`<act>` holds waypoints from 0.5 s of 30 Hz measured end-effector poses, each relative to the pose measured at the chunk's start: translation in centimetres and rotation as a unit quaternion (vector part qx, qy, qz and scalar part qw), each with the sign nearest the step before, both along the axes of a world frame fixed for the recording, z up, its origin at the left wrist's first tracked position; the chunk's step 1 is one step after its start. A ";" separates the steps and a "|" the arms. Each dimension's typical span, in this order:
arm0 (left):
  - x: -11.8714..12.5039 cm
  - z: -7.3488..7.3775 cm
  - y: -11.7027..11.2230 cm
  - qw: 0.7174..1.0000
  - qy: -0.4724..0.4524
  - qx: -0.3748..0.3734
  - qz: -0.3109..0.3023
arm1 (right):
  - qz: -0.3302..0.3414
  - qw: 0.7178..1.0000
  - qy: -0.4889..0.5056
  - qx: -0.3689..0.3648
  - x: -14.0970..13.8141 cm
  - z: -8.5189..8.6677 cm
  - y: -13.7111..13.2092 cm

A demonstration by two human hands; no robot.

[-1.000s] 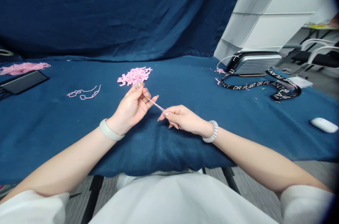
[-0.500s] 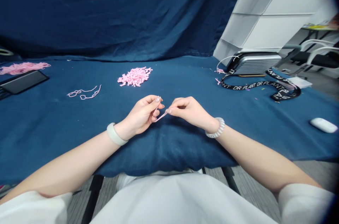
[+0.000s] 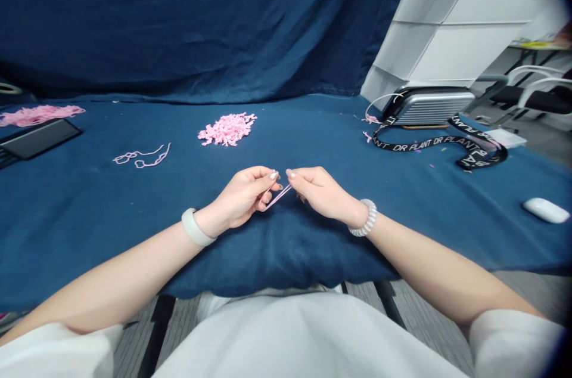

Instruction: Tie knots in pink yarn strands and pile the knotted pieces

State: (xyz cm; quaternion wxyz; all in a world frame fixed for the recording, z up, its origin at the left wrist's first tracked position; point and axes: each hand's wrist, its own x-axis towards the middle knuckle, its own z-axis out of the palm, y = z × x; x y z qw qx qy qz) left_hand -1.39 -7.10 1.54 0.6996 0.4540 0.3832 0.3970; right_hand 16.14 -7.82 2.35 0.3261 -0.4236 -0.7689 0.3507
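A thin pink string (image 3: 277, 197) runs taut and doubled between my two hands, above the front part of the blue cloth. My left hand (image 3: 247, 196) is closed on one end, thumb against the forefinger and the other fingers curled. My right hand (image 3: 322, 192) pinches the other end between thumb and forefinger. The fingertips of both hands are close together but apart. Beyond them lies a heap of small pink knotted pieces (image 3: 227, 129). To the left, a loose pale pink string (image 3: 145, 156) lies in loops on the cloth.
At the far left are a bundle of pink strings (image 3: 42, 114) and a dark flat device (image 3: 40, 138). On the right lie a black lettered lanyard (image 3: 424, 144), a silver ridged case (image 3: 435, 107) and a white mouse (image 3: 546, 210). A blue cloth (image 3: 134, 235) covers the table.
My right hand has shifted slightly and turned, its thumb now higher and nearer my left fingertips. My left hand has moved a little to the right. The string between them stays stretched.
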 end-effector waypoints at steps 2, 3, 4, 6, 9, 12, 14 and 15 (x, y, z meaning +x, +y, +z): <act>0.0 0.0 0.1 1.000 0.004 -0.006 -0.003 | 0.003 1.000 -0.010 0.012 0.0 0.1 0.1; -0.1 0.0 0.1 1.000 0.007 -0.010 -0.005 | 0.003 1.000 -0.015 0.014 0.0 0.1 0.1; -0.1 0.0 0.1 1.000 0.009 -0.015 -0.008 | 0.002 1.000 -0.019 0.016 0.1 0.2 0.1; -0.1 0.1 0.1 1.000 0.013 -0.022 -0.016 | 0.001 1.000 -0.019 0.019 0.2 0.2 0.2; 0.0 0.3 0.0 0.999 0.019 -0.023 -0.027 | 0.006 1.000 0.006 0.018 0.3 0.1 0.4; 0.0 0.5 -0.1 0.999 0.023 -0.025 -0.029 | 0.002 0.998 0.060 -0.006 0.3 0.1 0.5; 0.0 0.7 -0.2 0.999 0.020 -0.028 -0.038 | -0.008 0.995 0.093 -0.024 0.3 0.1 0.6; 0.0 0.7 -0.2 0.998 0.018 -0.029 -0.047 | -0.012 0.994 0.104 -0.031 0.2 0.1 0.7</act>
